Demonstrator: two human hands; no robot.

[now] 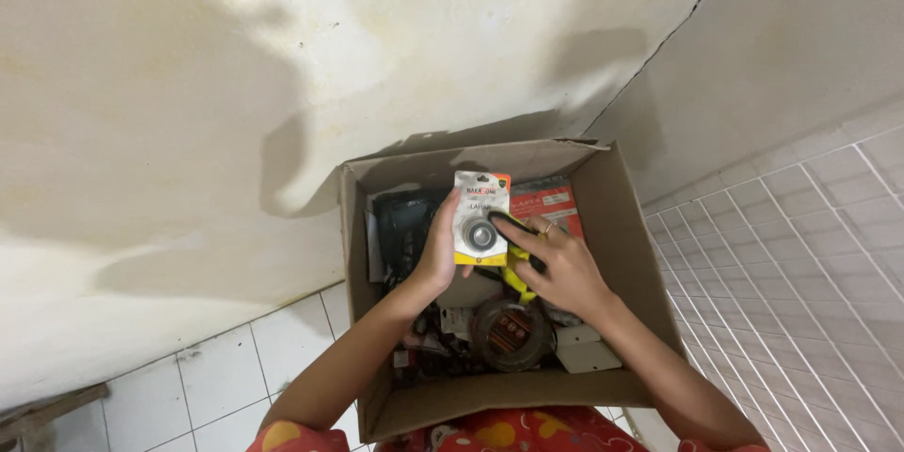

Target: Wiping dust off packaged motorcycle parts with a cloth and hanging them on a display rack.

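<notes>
Standing over the box: a person leans above an open brown cardboard carton [629, 254] set on white floor tiles [800, 264] against a stained cream wall [188, 85].
Carton contents: dark clutter, a red flat packet [551, 202] at the far side, a brown roll of tape [510, 331] near the front, a small white box [586, 350] beside it.
Held thing: a small white-and-orange blister card with a round silver disc [481, 219], upright, long axis running away from the person, raised above the middle of the carton.
Left hand [435, 259]: wrapped around the card's left edge, carrying it.
Right hand [557, 268]: nearly touching the card's right side, forefinger stretched onto its face, other fingers curled over something yellow [514, 278].
Nearer hand: both meet at the card; the left bears it.
</notes>
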